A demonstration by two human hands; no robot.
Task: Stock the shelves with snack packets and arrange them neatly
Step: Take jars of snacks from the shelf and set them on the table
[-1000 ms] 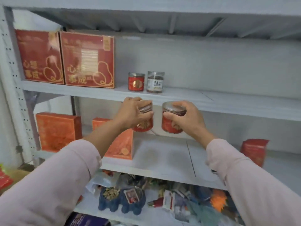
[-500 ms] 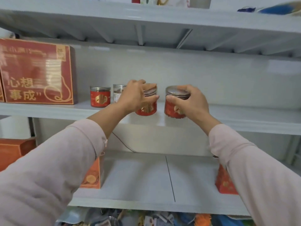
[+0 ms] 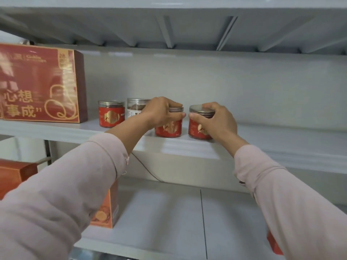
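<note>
Your left hand grips the left jar at its top, your right hand the right jar. The 2 jars look rigid, light and slippery, so hold the sides.

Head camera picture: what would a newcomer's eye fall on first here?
In the centre, the left hand grips the left red jar and the right hand grips the right red jar, side by side on the grey shelf. Far left on that shelf stands a big red box with gold lettering.
</note>
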